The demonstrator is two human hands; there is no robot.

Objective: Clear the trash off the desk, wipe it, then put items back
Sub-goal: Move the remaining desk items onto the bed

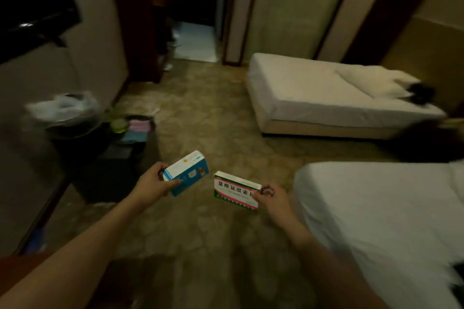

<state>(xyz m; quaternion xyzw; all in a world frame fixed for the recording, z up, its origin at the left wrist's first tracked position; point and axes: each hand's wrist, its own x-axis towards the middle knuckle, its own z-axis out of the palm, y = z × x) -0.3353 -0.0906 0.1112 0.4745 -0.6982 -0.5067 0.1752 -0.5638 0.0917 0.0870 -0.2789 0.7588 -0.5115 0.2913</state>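
Mid-frame, left hand [153, 182] grips the blue box [187, 172], right hand [270, 195] pinches the white box [236, 193] — light, stiff cardboard, best held by the edges.

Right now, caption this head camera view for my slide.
Left hand holds a blue box, right hand a green-and-white box, over carpet between two beds.

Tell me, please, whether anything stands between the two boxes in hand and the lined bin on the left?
Nothing visible does. The blue box in the left hand and the green box in the right hand face open carpet before the bin.
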